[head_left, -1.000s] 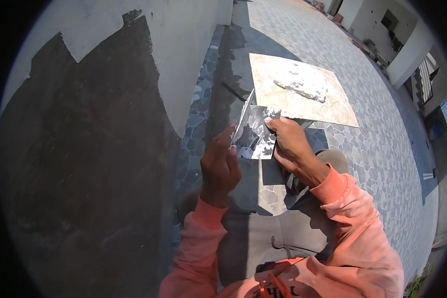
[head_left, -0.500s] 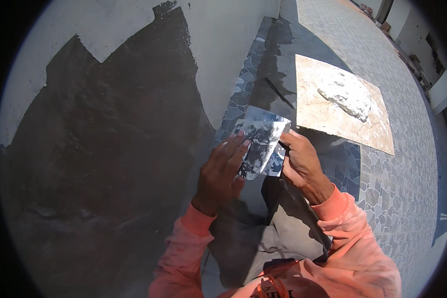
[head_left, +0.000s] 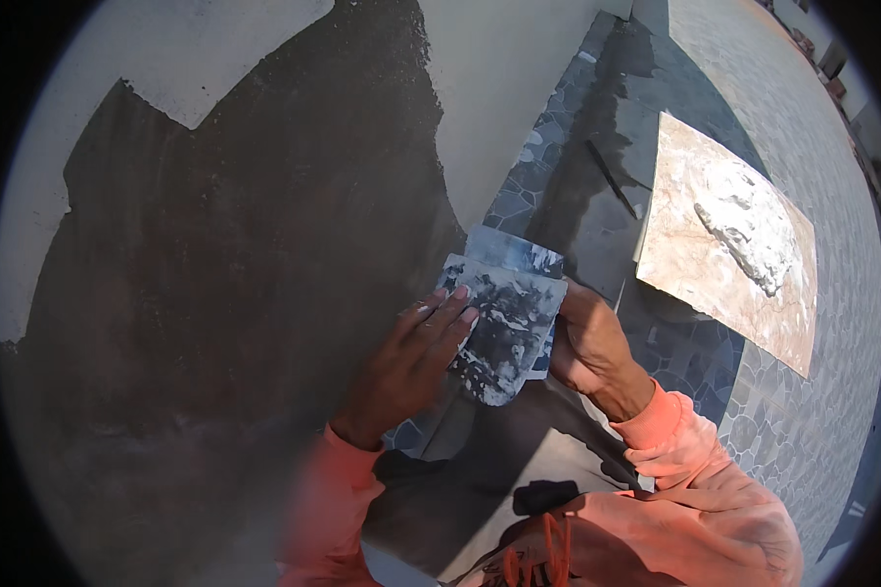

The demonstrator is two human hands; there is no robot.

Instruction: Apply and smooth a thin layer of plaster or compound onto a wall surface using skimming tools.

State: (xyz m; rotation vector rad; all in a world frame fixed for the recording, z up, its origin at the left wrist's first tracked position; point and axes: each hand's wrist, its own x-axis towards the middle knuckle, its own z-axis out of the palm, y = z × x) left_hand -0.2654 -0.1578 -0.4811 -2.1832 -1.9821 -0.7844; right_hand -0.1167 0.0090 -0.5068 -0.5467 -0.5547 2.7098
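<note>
1. Left: the wall [head_left: 235, 245] rises beside your left hand [head_left: 411, 352], blocking that side.
2. Between your hands, overlapping blades [head_left: 509, 328] fill the space.
3. Right: a gap separates your right hand [head_left: 597, 342] from the pale board [head_left: 680, 225].
4. Ahead: a thin dark bar [head_left: 612, 179] lies near the board's edge.

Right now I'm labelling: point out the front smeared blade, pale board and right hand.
Front smeared blade [head_left: 509, 321]: head view, centre of face.
Pale board [head_left: 680, 252]: head view, bare left part.
Right hand [head_left: 597, 344]: head view, its middle.

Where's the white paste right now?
Head view, right side: the white paste lies on the beige board, up and to the right of the person's right hand.
</note>
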